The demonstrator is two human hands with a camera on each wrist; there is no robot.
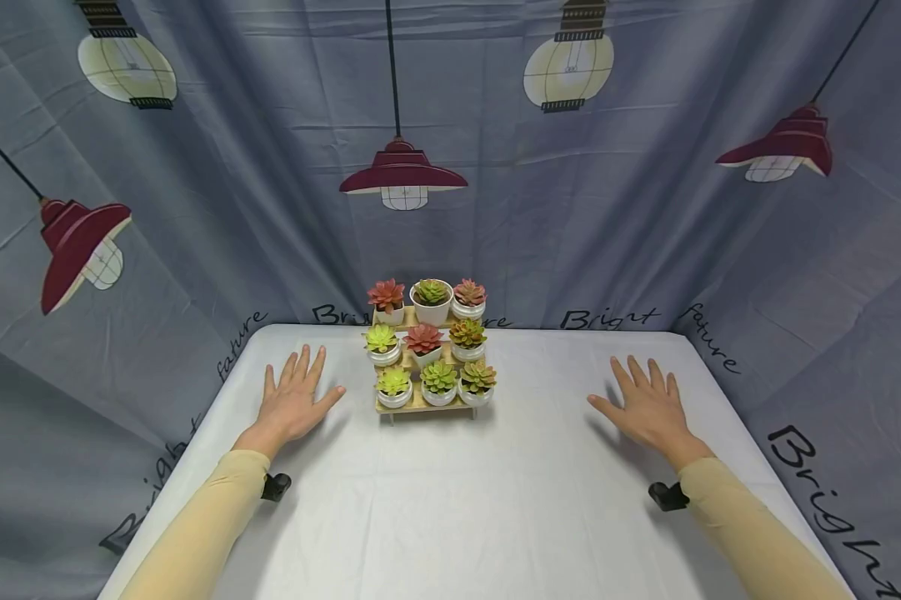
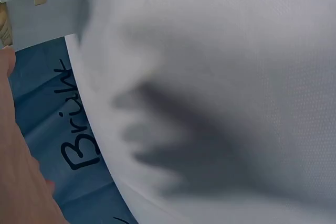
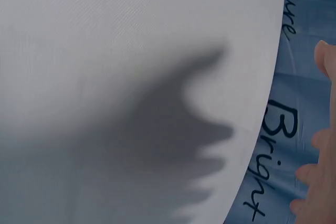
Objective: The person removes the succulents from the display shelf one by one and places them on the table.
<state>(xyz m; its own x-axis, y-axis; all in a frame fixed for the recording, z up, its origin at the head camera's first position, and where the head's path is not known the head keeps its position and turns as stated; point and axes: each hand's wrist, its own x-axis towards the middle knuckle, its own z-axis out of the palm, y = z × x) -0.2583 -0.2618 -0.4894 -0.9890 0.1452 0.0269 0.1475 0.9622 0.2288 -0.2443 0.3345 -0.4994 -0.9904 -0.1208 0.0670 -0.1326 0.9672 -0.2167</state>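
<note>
Both hands are held above the white table with fingers spread, and neither holds anything. My left hand (image 1: 291, 407) is to the left of a small tiered wooden stand (image 1: 426, 407), apart from it. Three rows of little potted succulents fill the stand. The top row has a red succulent (image 1: 386, 296), a green one in a taller white pot (image 1: 432, 312) and a pinkish one (image 1: 469, 292). A red succulent (image 1: 423, 338) sits mid-stand among green and yellowish ones. Well to the right, my right hand (image 1: 648, 410) casts a shadow on the cloth.
The white tabletop (image 1: 495, 500) has rounded far corners. Behind and beside it hangs a grey-blue curtain (image 1: 488, 225) printed with lamps, bulbs and lettering. The stand is near the table's far edge. Dark wrist cameras show at both cuffs.
</note>
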